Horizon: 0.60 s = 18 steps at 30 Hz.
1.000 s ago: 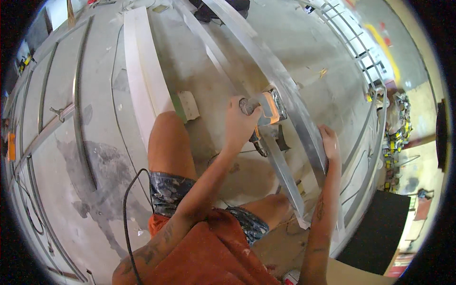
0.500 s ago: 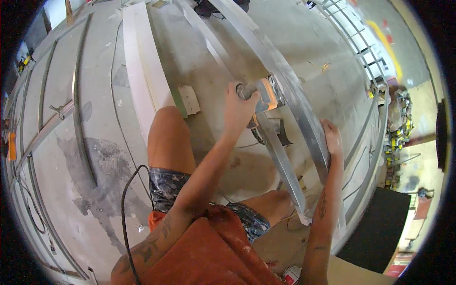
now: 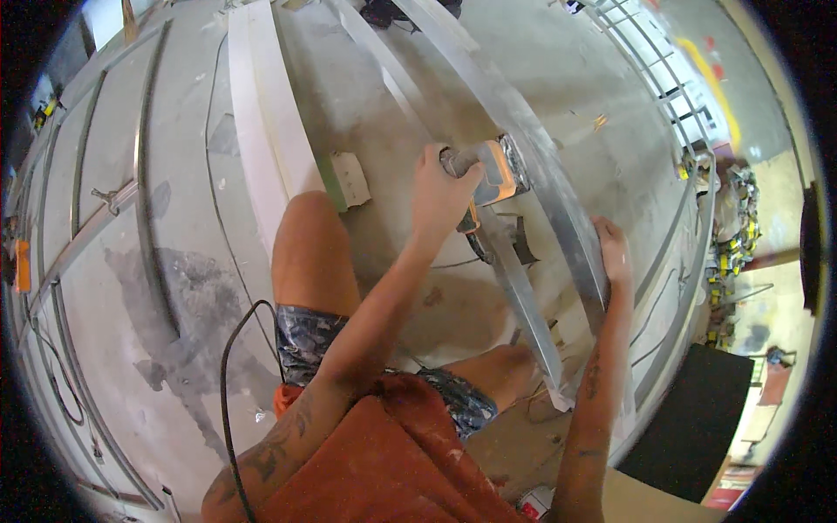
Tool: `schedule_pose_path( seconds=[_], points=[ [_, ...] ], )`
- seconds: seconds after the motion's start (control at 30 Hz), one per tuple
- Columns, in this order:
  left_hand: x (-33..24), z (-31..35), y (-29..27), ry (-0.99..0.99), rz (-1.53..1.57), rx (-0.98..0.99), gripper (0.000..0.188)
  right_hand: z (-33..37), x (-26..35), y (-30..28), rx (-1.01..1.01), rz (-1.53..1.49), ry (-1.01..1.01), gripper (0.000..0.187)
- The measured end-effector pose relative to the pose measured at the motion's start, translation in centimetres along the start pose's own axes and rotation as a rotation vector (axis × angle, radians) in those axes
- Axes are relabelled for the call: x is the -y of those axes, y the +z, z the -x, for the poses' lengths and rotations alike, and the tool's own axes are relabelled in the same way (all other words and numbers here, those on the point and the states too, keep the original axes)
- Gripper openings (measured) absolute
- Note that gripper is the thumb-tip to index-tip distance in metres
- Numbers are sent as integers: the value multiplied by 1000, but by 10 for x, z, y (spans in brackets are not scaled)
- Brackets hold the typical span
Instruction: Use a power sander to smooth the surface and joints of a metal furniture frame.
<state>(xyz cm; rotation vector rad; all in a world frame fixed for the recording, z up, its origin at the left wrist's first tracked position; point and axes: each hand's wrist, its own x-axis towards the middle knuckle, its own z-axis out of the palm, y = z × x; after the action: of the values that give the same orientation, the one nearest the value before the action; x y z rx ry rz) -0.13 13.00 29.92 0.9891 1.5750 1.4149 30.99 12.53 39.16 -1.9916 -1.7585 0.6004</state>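
Observation:
My left hand [image 3: 440, 196] is wrapped round the grip of an orange-and-grey power sander [image 3: 499, 173]. The sander's flat dark base is against the side of a long, dusty grey beam [image 3: 551, 193], which slopes from the top middle down to the right. Lower along that beam, my right hand [image 3: 614, 251] grips its outer edge with bent fingers. A narrower metal bar [image 3: 525, 309] runs underneath the sander, between my left hand and my right forearm. Beside this bar lies a dark flat piece [image 3: 523, 240], partly hidden.
Left of my raised knee lies a long white board [image 3: 266, 122], with a small green-and-white block [image 3: 349, 180] next to it. Metal rails [image 3: 146, 200] lie further left. A black cable [image 3: 225, 375] loops by my left arm. A black panel [image 3: 693, 418] lies at lower right.
My left hand and the sander have shifted slightly to the right along with the beam. My right hand keeps its hold on the beam's edge.

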Motion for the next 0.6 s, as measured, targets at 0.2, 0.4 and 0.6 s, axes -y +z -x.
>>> schedule_pose_path(
  seconds=[0.2, 0.4, 0.6],
  points=[
    [-2, -2, -2, -4, -20, 2, 63, -6, -12, -2, 19, 11, -34, 44],
    [-10, 2, -5, -9, -103, 14, 62, -9, -12, 0, -11, -9, -96, 46],
    [1, 2, 0, 67, -30, -37, 59, -18, -28, 1, -21, 21, -44, 45]
  ],
)
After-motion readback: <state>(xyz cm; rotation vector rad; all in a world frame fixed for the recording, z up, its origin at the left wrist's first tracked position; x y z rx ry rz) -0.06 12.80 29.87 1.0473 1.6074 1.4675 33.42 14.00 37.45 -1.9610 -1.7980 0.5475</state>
